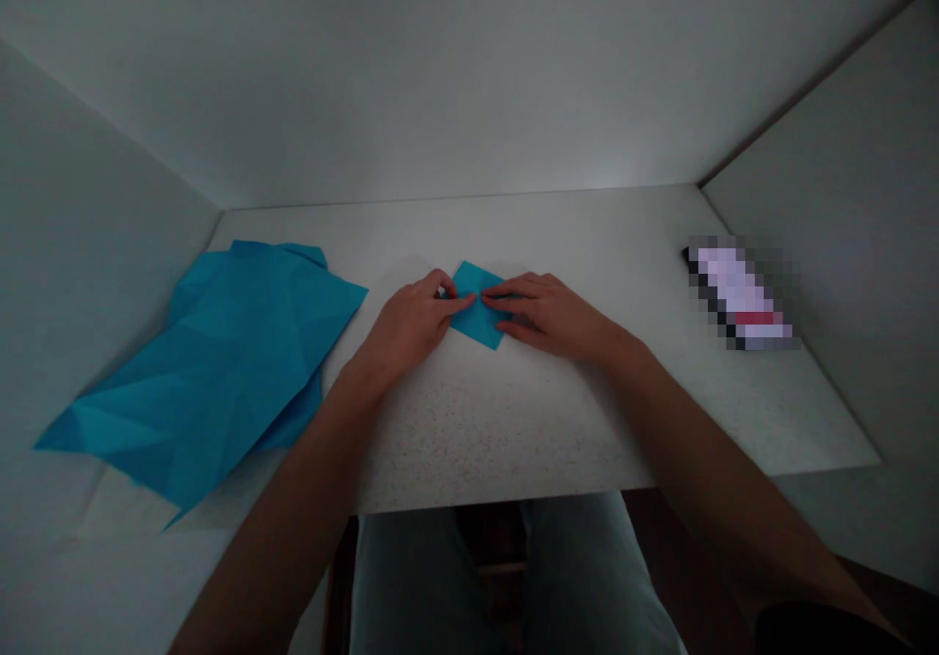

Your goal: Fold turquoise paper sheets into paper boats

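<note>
A small square of blue paper [485,326], apparently folded, lies turned like a diamond on the white table, between both hands. My left hand [420,315] is closed at its left corner, one finger or thumb stretched across the paper toward the middle and the others curled. From the other side, my right hand [547,313] holds the right corner, with its fingertips pressed on the top near the centre and the thumb lower down. The fingers cover both side corners, so the paper's edges there are hidden.
A large heap of creased blue paper sheets [227,352] covers the table's left end and overhangs its front edge. A phone [737,293], blurred by pixels, lies at the right. White walls enclose the white table [469,430] at the back and sides.
</note>
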A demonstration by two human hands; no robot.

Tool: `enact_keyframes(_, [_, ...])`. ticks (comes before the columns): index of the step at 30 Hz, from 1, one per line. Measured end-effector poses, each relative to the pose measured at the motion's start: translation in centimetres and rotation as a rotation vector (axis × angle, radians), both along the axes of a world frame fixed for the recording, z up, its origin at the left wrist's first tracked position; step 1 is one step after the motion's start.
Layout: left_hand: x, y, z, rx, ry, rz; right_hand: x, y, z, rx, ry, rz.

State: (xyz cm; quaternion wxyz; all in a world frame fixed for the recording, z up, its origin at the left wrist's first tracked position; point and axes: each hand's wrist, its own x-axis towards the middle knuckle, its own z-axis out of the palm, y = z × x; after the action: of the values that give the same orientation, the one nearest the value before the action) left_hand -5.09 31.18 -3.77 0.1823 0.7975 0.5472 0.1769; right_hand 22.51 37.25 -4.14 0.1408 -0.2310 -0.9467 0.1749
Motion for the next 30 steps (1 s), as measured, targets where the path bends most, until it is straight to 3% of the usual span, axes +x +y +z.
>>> enact_keyframes(6, [-1.7, 0.0, 0.7, -0.096, 0.099, -0.028, 2.7, 1.3, 1.1, 0.022, -0.078, -0.152])
enact_keyframes(12, [-3.7, 0.7, -0.1, -0.078, -0.005, 0.007, 3.9, 2.0, 1.0, 0.051, -0.052, -0.159])
enact_keyframes(21, [-3.8, 0.7, -0.3, -0.065, -0.021, 0.024, 4.8, 2.7, 1.0, 0.026, -0.004, -0.262])
enact_keyframes(26, [-3.5, 0.6, 0.1, -0.063, -0.019, 0.051, 4.1, 2.4, 1.2, 0.006, 0.148, -0.402])
enact_keyframes(30, [-2.9, 0.5, 0.6, -0.101, -0.078, 0.069, 2.4, 1.9, 0.4, -0.058, 0.117, -0.383])
